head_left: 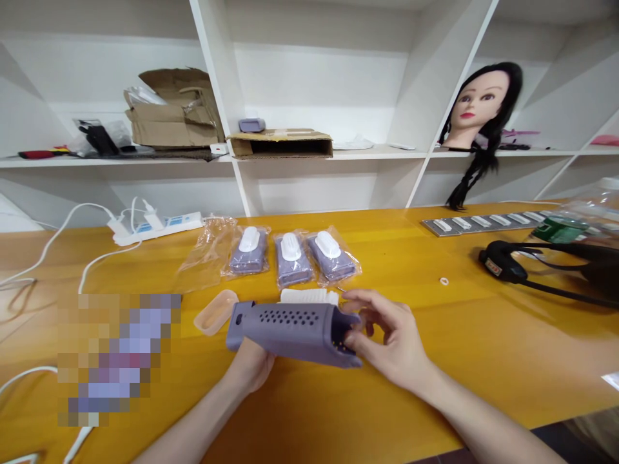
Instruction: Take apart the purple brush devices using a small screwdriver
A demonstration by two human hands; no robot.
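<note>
A hollow purple plastic housing (290,328) with rows of small holes lies nearly level above the table. My left hand (256,364) is wrapped round it from below, with most fingers hidden behind it. At its open right end, my right hand (391,335) has the thumb and curled fingers at the notched rim, closed on it. Small yellowish dots show inside that opening. Behind the housing is a white ribbed piece (309,296), partly covered. A peach-coloured oval tray (215,312) rests to the left of it.
Three bagged purple units with white tops (291,258) stand behind my hands. A power strip (164,225) with cables is at back left, a pixelated area at left. On the right lie a small ring (443,281), a black strapped device (503,261) and a grey strip (483,222).
</note>
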